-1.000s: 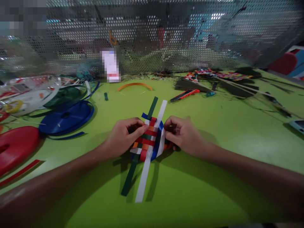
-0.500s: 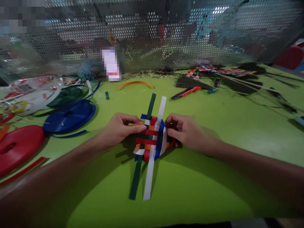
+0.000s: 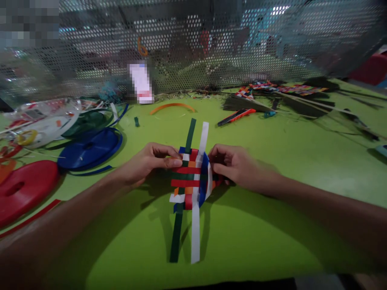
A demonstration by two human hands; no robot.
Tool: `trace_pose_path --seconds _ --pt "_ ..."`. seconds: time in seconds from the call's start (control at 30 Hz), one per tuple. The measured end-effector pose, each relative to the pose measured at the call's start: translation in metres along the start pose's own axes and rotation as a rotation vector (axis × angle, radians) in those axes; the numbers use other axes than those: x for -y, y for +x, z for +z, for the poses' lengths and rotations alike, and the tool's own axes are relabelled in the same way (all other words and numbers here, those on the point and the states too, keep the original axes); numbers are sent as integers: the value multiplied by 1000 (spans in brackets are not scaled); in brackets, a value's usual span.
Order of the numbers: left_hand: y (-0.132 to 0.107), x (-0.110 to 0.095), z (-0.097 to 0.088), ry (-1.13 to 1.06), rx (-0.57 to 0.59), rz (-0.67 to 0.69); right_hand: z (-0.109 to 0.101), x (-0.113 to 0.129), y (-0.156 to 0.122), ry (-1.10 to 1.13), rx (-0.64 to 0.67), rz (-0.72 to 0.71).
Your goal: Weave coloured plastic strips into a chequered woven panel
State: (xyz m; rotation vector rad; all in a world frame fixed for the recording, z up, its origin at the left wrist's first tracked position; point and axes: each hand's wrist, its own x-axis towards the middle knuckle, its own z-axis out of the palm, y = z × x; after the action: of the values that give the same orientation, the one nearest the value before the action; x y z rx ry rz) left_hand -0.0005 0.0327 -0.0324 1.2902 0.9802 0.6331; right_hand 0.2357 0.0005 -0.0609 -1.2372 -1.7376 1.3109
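A small woven piece [image 3: 191, 179] of red, green, white, blue and orange strips sits at the middle of the green table [image 3: 272, 225]. My left hand [image 3: 146, 161] pinches its upper left edge with thumb and fingers closed. My right hand [image 3: 234, 165] grips its right edge, fingers curled. A long dark green strip [image 3: 177, 233] and a long white strip [image 3: 196, 237] run through the weave and stick out toward me and away from me.
Coils of strip lie at the left: a blue roll [image 3: 89, 148], a red roll [image 3: 26, 189] and a green one [image 3: 84, 121]. A loose orange strip [image 3: 171, 107] and a red-handled cutter [image 3: 236, 117] lie behind the weave. A perforated metal screen [image 3: 211, 44] closes the back.
The woven piece has turned slightly, so the long green and white strips now point more straight toward me. Both hands kept their grip on its edges.
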Motion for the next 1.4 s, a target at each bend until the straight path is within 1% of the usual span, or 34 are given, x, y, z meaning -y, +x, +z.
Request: trace_pose_path --seconds 0.13,0.27,0.47,0.6,0.67,0.7,0.77,0.83,0.9,0.93,0.97,1.03,1.07,1.1,1.17,1.23,1.3,1.33,1.4 --pt "-1 4 -2 -13 33 22 -2 4 -1 26 30 -13" --pt "1 9 -9 55 81 53 -2 6 -3 53 56 -4" --pt "4 12 -18 107 143 127 0 5 -1 93 44 -9" --pt "6 13 -19 96 195 160 -1 1 -1 61 50 -18" --pt "8 13 -18 129 190 176 -1 -1 0 46 37 -19" --pt "9 12 -17 175 164 179 0 -2 0 44 23 -9" --pt "11 8 -15 322 55 204 0 -4 0 59 -24 23" --pt "8 1 -12 498 -142 305 1 -3 1 80 -118 41" --pt "2 -7 -8 670 -371 467 1 -2 1 82 -249 31" --pt "-2 -11 -6 760 -451 535 0 -1 1 74 -313 18" --pt "-6 -14 -4 881 -470 543 -1 0 2 67 -365 4" --pt "-12 -17 1 1068 -417 495 -2 0 3 77 -421 -20" --pt "-12 -17 2 1094 -364 439 -3 -1 4 94 -429 -31" --pt "-12 -15 4 1072 -315 369 -3 -2 5 115 -427 -38" --pt "-8 -11 5 916 -224 219 -3 -5 6 147 -401 -39" --pt "-4 -7 4 720 -185 100 -2 -7 7 154 -373 -30" --pt "-1 -4 2 562 -193 22 -1 -9 7 150 -359 -22" --pt "0 -4 1 511 -193 -5 -1 -9 7 148 -357 -25" --pt "0 -3 0 460 -154 -40 -1 -9 6 136 -355 -51"
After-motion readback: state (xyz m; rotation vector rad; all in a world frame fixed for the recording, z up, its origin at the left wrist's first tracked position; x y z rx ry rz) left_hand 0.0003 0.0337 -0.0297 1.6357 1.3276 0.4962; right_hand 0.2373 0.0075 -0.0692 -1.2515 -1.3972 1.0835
